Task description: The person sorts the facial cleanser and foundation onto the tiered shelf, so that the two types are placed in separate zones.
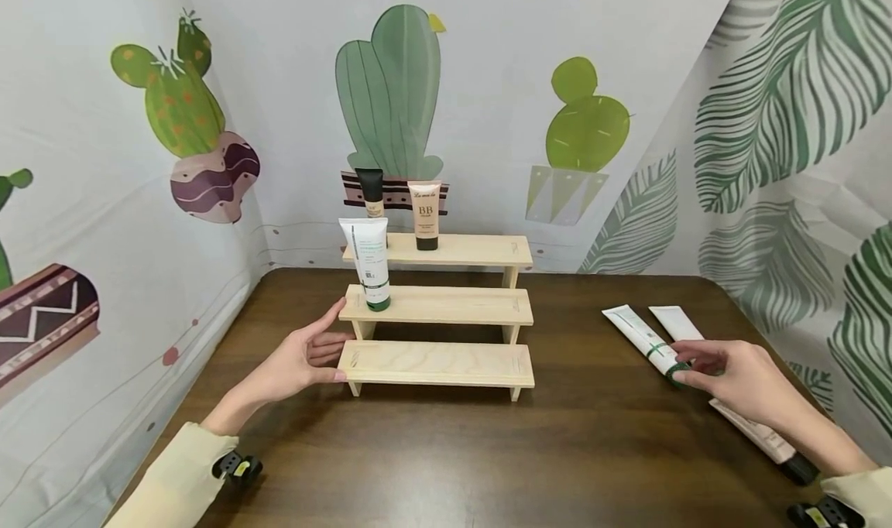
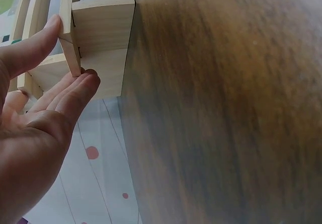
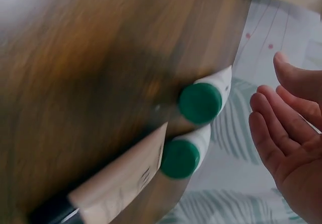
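Note:
My left hand (image 1: 300, 364) holds the left end of a three-tier wooden stand (image 1: 435, 364), thumb on the lowest step's edge. In the left wrist view, the fingers (image 2: 75, 90) lie across from that thumb. A white tube with a green cap (image 1: 369, 265) stands upright on the middle step's left. My right hand (image 1: 742, 377) hovers by the cap end of a lying white tube (image 1: 637, 330). In the right wrist view, a gap separates its relaxed fingers (image 3: 266, 138) from the green cap (image 3: 200, 103). A second white tube (image 1: 676, 323) lies behind it.
On the top step stand a black-capped tube (image 1: 372, 191) and a beige BB tube (image 1: 426, 214). A beige tube with a black cap (image 1: 759, 435) lies on the brown table (image 1: 446, 458), partly under the right forearm. A printed cloth (image 1: 488, 87) rises behind the table.

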`<action>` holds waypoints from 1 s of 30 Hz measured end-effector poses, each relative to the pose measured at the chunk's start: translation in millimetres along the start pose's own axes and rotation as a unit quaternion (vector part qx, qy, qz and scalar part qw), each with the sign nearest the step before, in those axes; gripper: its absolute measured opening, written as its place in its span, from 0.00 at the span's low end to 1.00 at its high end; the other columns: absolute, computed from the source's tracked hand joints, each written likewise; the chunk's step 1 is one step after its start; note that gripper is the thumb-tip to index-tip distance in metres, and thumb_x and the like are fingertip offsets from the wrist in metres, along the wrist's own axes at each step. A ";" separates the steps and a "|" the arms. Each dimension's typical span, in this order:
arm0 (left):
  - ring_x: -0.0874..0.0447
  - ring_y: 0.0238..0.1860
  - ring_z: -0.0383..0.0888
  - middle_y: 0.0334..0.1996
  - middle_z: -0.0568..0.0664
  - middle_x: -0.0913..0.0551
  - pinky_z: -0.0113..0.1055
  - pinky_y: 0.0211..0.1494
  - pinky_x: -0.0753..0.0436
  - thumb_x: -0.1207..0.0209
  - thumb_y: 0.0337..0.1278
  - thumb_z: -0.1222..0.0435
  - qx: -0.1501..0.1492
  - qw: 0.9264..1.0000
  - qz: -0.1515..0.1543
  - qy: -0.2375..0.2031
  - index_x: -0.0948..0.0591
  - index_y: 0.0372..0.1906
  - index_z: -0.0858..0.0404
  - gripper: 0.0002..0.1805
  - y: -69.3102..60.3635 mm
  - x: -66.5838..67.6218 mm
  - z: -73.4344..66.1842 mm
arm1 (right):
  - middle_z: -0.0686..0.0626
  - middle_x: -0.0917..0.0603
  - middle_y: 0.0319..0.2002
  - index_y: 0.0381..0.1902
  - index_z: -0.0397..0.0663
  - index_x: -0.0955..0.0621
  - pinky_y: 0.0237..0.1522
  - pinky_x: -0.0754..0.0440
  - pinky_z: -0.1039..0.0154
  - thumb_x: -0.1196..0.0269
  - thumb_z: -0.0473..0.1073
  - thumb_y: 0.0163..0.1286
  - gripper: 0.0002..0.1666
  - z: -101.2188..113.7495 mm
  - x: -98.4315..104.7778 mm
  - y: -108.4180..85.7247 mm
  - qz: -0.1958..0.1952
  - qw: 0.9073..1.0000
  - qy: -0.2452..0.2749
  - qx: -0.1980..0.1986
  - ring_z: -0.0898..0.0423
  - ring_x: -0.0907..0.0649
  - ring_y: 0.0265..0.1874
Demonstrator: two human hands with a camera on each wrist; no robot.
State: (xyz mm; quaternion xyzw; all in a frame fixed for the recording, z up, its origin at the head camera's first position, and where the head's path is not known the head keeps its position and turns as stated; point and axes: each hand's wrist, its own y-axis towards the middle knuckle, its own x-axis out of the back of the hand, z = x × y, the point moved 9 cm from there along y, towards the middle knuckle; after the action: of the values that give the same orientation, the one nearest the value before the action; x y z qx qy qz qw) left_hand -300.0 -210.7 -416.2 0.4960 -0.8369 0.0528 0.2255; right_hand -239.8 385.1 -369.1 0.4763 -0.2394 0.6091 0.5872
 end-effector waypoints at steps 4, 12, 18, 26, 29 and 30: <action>0.24 0.68 0.66 0.67 0.74 0.25 0.52 0.69 0.23 0.24 0.52 0.77 -0.002 1.000 0.000 -0.001 0.52 0.87 0.50 0.65 0.0 -0.1 0.1 | 0.52 0.09 0.37 0.54 0.38 0.11 0.26 0.18 0.68 0.19 0.42 0.59 0.26 -12.3 3.3 -9.4 0.017 1.000 -0.003 -0.017 0.69 0.15 0.29; 0.25 0.68 0.66 0.66 0.74 0.25 0.53 0.69 0.23 0.24 0.52 0.77 -0.008 1.000 -0.001 -0.002 0.52 0.87 0.49 0.66 -1.4 0.4 1.1 | 0.48 0.09 0.40 0.54 0.36 0.12 0.26 0.18 0.66 0.21 0.44 0.62 0.26 -37.7 8.4 -27.0 0.068 0.996 -0.019 -0.062 0.68 0.15 0.30; 0.25 0.68 0.67 0.67 0.74 0.25 0.54 0.69 0.24 0.24 0.52 0.78 -0.011 1.000 0.000 -0.011 0.53 0.88 0.50 0.66 -1.0 0.7 0.4 | 0.55 0.11 0.34 0.50 0.37 0.11 0.27 0.17 0.67 0.18 0.43 0.57 0.25 -52.6 15.4 -43.0 0.066 0.995 -0.041 -0.059 0.71 0.17 0.29; 0.25 0.68 0.68 0.67 0.75 0.25 0.57 0.69 0.25 0.24 0.52 0.78 -0.006 1.000 0.003 -0.019 0.53 0.87 0.50 0.66 -0.5 0.2 2.4 | 0.60 0.13 0.31 0.46 0.39 0.10 0.26 0.21 0.67 0.16 0.44 0.52 0.25 -74.1 22.5 -65.3 0.063 0.993 -0.073 -0.061 0.73 0.21 0.28; 0.25 0.68 0.68 0.66 0.76 0.26 0.57 0.69 0.26 0.24 0.52 0.78 -0.005 1.000 0.002 -0.019 0.52 0.87 0.50 0.66 -0.4 0.6 3.0 | 0.56 0.12 0.33 0.47 0.36 0.11 0.27 0.20 0.68 0.17 0.43 0.54 0.26 -80.8 21.7 -71.1 0.079 0.992 -0.065 -0.072 0.73 0.21 0.28; 0.26 0.68 0.68 0.67 0.76 0.26 0.57 0.69 0.25 0.24 0.52 0.78 -0.005 1.000 0.002 -0.018 0.52 0.87 0.50 0.66 -0.2 0.5 2.9 | 0.54 0.11 0.34 0.47 0.35 0.11 0.27 0.19 0.68 0.17 0.43 0.54 0.26 -82.7 21.4 -73.1 0.084 0.992 -0.062 -0.076 0.74 0.21 0.29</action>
State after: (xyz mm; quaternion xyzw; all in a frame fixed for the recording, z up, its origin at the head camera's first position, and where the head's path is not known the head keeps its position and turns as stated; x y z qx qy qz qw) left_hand -301.0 -212.2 -418.6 0.4936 -0.8422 0.0403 0.2130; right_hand -192.5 480.3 -406.0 0.4454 -0.3597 0.6059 0.5524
